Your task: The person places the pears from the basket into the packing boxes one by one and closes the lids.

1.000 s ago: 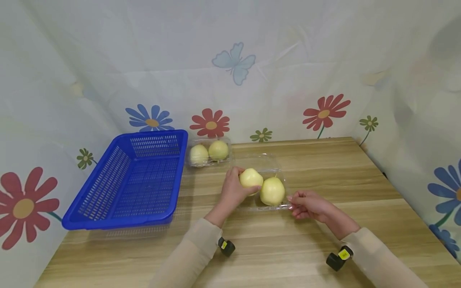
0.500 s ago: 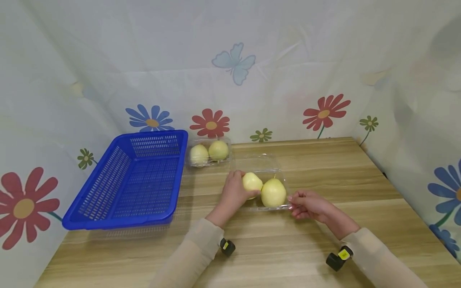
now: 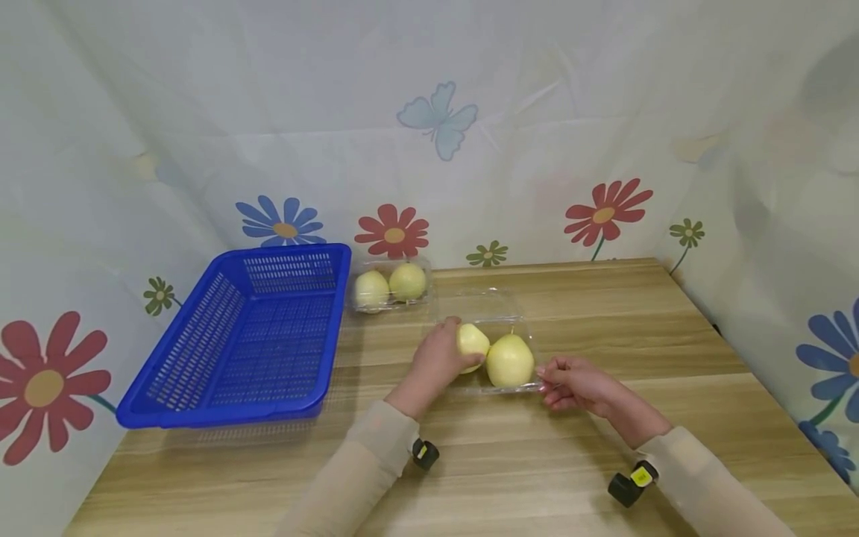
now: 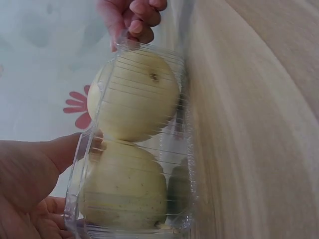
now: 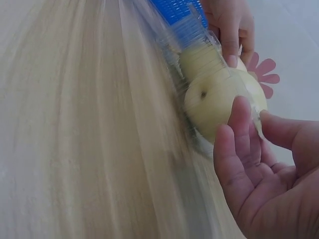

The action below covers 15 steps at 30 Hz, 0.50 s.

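Observation:
My left hand (image 3: 436, 360) holds a pale yellow pear (image 3: 473, 347) in the left half of a clear plastic clamshell box (image 3: 488, 304), its fingers and thumb around the fruit. A second pear (image 3: 511, 360), stem up, sits beside it in the right half. The box's lid is folded back toward the wall. At the box's right front corner, my right hand (image 3: 579, 384) pinches the rim between thumb and finger. Through the clear side in the left wrist view, both pears (image 4: 133, 94) show against each other, with the left thumb reaching over the rim.
A blue slotted plastic basket (image 3: 329, 335) stands on the left of the wooden table (image 3: 604, 321). Behind, next to it, another clear box (image 3: 426, 292) holds two pears (image 3: 407, 282). A flower-printed cloth wall (image 3: 523, 179) borders the table at the back and sides.
My left hand has brought its pear slightly down and to the right, further into the box beside the other pear. My right hand has stayed at the box's corner.

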Motion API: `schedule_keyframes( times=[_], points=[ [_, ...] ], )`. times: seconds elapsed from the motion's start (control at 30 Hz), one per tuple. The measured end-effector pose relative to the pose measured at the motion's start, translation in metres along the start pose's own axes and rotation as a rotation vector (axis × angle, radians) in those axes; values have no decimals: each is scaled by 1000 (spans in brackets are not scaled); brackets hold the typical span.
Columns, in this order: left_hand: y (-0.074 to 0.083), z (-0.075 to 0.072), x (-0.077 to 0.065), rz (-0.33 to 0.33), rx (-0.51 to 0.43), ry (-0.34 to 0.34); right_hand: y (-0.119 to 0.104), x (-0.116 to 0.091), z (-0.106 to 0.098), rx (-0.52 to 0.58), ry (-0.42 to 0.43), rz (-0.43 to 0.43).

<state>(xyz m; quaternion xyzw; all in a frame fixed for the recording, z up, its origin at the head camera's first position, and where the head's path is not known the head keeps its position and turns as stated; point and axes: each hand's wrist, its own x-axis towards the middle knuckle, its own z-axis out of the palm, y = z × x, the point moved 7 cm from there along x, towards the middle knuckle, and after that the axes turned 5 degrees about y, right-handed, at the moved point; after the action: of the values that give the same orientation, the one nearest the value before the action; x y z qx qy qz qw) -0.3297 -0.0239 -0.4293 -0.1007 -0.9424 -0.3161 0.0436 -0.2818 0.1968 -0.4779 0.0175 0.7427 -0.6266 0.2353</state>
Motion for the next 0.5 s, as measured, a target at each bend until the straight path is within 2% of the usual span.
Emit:
schedule_keyframes(
  times=[0.13, 0.23, 0.33, 0.4, 0.5],
  points=[
    [2, -6, -1, 23, -35, -16, -2, 1, -1, -12, -32, -34],
    [4, -15, -7, 59, -134, -28, -2, 1, -6, -33, -39, -50],
    [3, -26, -25, 43, -348, -82, -4, -1, -13, -89, -22, -65],
    [0, -34, -42, -12, -525, -132, -6, -2, -20, -145, 2, -72],
    [-7, -40, -64, -130, -796, -194, -15, -1, -32, -229, 24, -83]
  ],
)
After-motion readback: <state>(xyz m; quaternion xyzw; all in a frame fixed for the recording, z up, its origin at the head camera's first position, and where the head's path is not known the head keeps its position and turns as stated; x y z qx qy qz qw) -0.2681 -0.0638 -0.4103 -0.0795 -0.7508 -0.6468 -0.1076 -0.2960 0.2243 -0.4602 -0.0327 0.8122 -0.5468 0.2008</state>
